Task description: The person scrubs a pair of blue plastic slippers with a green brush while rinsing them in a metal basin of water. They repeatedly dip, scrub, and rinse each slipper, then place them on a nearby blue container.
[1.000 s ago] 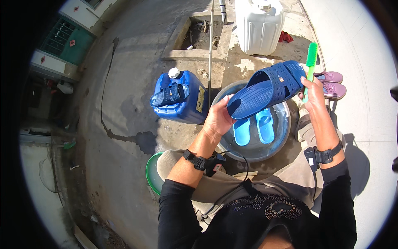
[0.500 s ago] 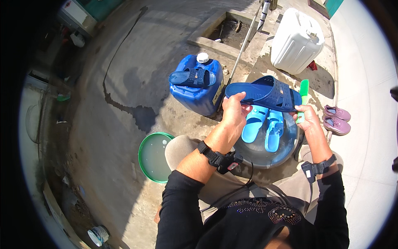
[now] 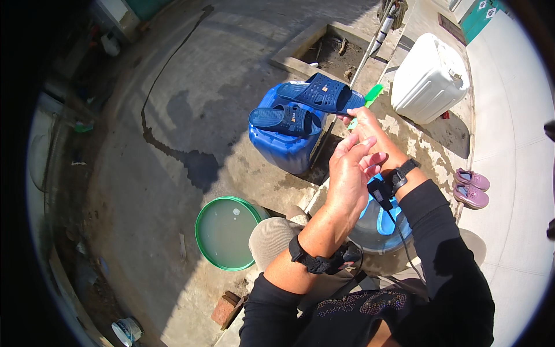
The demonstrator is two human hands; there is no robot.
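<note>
My right hand [image 3: 365, 120] grips the heel end of a dark blue slide slipper [image 3: 325, 92] and also a bright green brush [image 3: 373, 94], only partly visible beyond it. That slipper's toe end hangs over the top of a blue jerrycan [image 3: 280, 149]; whether it touches cannot be told. On the jerrycan lies a matching dark blue slipper [image 3: 284, 120]. Nearer me, my left hand [image 3: 348, 168] is empty, its fingers loosely bent and apart. Below my right forearm, light blue slippers [image 3: 386, 220] rest in a round basin [image 3: 370, 246], mostly hidden by my arms.
A green-rimmed bucket [image 3: 199, 234] of cloudy water stands at my left knee. Farther off are a white jerrycan [image 3: 428, 78], a pole [image 3: 365, 58] and a concrete-edged pit [image 3: 289, 62]. Pink shoes [image 3: 471, 188] sit at the right; a brick [image 3: 222, 312] lies low left.
The dark blue slipper has moved left and away from me, from over the basin to the jerrycan. My left hand has let go of it; my right still holds slipper and brush.
</note>
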